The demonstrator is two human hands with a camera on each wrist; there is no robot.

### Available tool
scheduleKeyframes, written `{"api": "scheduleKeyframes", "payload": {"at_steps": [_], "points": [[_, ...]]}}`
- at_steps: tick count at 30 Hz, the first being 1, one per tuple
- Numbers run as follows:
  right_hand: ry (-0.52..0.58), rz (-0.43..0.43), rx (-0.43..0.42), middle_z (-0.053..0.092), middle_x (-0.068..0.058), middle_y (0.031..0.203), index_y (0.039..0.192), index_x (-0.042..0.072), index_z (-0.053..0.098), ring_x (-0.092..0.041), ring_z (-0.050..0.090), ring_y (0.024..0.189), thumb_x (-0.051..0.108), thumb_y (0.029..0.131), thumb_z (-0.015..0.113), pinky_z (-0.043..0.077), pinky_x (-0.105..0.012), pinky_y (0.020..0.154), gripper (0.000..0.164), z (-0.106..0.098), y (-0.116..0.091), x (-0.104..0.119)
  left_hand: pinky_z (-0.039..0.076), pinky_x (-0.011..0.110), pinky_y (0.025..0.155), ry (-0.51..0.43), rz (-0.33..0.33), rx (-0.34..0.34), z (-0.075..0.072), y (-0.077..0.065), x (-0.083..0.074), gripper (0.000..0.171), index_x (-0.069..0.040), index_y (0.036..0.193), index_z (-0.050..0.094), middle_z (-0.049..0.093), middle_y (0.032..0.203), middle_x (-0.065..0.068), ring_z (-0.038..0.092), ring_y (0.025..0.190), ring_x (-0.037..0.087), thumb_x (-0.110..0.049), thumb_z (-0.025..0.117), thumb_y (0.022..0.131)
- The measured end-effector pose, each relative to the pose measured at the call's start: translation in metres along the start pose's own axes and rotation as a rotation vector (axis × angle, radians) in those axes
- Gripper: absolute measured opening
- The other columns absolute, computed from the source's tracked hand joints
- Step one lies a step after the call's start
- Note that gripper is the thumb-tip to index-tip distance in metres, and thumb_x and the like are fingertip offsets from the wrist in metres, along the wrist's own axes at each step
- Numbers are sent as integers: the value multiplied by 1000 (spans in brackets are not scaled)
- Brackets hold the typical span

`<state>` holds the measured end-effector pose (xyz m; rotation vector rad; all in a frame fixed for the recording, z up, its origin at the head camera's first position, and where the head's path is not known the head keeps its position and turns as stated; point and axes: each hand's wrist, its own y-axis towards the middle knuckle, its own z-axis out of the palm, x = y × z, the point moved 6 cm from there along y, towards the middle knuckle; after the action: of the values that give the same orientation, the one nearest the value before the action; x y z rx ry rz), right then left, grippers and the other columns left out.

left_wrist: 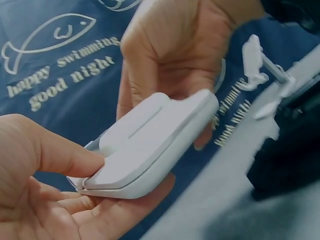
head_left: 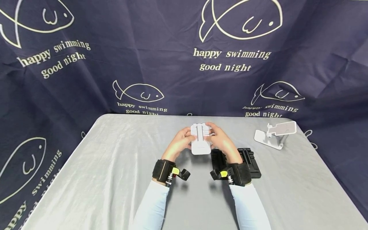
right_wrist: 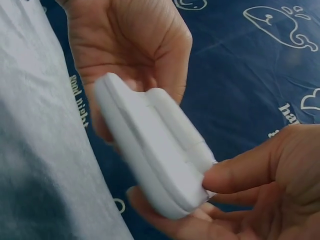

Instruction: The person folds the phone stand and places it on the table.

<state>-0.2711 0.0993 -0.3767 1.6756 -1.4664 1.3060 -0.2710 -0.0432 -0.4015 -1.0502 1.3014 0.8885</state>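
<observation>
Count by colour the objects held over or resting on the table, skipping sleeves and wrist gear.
White: 2 (held piece, stand at the far right)
Black: 1 (flat item, partly hidden)
Total: 3

Grey cloth-covered surface (head_left: 100, 175), bearing a black tray (head_left: 254, 166) toward three o'clock and, at two o'clock from the tray, a white stand (head_left: 284, 128).

Navy fish-printed curtain (head_left: 169, 64) behind grey table (head_left: 115, 159), black ribbed object (head_left: 250, 163) and white stand (head_left: 283, 128) rightward.
</observation>
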Motion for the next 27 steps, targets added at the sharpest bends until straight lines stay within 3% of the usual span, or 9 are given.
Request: {"api": "scheduleKeyframes", "payload": {"at_steps": [3, 6, 14, 22, 27], "points": [[-44, 16, 46, 46, -25, 113, 146, -1, 25, -24, 56, 84, -4, 88, 52, 56, -35, 62, 64, 5, 1, -6, 52, 27, 60, 3, -71, 4, 0, -2, 12, 48, -2, 137, 34, 61, 117, 25, 62, 72, 12, 0, 51, 92], [-72, 36, 70, 48, -26, 110, 144, -3, 27, -25, 58, 82, -5, 88, 54, 57, -38, 64, 63, 8, 1, -13, 54, 29, 61, 16, -95, 23, 2, -4, 20, 49, -4, 136, 31, 61, 114, 26, 62, 70, 14, 1, 51, 91], [-105, 47, 111, 51, -24, 102, 138, -4, 35, -24, 60, 74, -6, 86, 58, 58, -37, 62, 57, 22, -6, -37, 56, 33, 58, 157, -86, 43, 6, -21, 38, 46, 2, 130, 35, 58, 83, 12, 58, 61, 14, 4, 55, 88], [-250, 74, 119, 59, -20, 98, 138, -3, 38, -22, 62, 74, -6, 86, 60, 57, -32, 58, 56, 37, -15, -48, 54, 31, 54, 304, -55, 31, 12, -36, 50, 41, 5, 122, 40, 62, 77, 14, 57, 55, 13, 4, 56, 85], [-341, 80, 101, 60, -19, 101, 135, -3, 43, -21, 61, 77, -5, 85, 61, 55, -29, 57, 54, 40, -17, -50, 47, 25, 53, 408, -26, 2, 13, -40, 52, 43, 4, 123, 42, 61, 76, 10, 53, 58, 13, 2, 60, 84]]}}
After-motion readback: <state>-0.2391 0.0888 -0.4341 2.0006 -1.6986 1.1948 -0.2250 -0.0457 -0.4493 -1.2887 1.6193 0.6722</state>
